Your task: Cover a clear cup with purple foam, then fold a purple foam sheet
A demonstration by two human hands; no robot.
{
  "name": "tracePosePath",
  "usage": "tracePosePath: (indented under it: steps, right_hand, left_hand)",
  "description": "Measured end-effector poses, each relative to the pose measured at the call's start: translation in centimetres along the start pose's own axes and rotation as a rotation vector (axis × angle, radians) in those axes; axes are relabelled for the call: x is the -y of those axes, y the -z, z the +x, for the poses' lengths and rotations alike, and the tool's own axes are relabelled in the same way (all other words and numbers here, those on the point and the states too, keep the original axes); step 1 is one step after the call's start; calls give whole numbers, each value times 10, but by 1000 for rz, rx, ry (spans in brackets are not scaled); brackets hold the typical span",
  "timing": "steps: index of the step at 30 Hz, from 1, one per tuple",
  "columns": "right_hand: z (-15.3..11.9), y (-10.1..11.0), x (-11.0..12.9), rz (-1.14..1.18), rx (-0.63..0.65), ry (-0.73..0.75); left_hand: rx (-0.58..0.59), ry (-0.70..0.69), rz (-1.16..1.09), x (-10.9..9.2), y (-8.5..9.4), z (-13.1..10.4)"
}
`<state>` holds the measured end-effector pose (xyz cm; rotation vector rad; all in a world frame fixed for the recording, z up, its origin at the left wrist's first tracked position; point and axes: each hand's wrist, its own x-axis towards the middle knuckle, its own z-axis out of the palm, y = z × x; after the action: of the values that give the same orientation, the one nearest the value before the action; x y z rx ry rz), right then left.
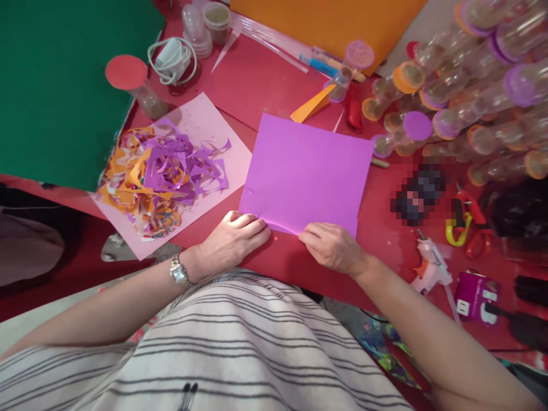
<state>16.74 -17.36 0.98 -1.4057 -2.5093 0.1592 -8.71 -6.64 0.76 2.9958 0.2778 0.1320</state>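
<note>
A purple sheet of paper (308,171) lies on the red table in front of me, its near edge turned up in a narrow strip. My left hand (244,234) rests at the sheet's near left corner, fingers curled and pressed down on the edge. At the near right part of that edge, my right hand (327,245) pinches the paper between thumb and bent fingers. Between the two hands the near edge shows a bright crease. The fingertips of both hands are partly hidden.
Left of the sheet, a pink sheet (218,145) carries a heap of purple and orange paper scraps (171,165). Clear plastic tubes (483,108) are stacked at the right. A glue gun (431,262), scissors (460,225) and a purple box (476,294) lie nearer. A coiled white cable (173,60) sits behind.
</note>
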Motion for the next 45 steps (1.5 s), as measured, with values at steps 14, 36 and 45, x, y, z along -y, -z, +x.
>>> tracePosePath:
  steps: [14, 36, 45]
  right_hand:
    - [-79, 18, -18, 9, 39, -216]
    - [-86, 17, -13, 61, -2, -286]
    - [-88, 17, -13, 32, -5, -252]
  left_hand:
    - [27, -73, 56, 10, 3, -6]
    - [44, 23, 1, 16, 2, -37]
    - [-46, 97, 63, 16, 1, -47]
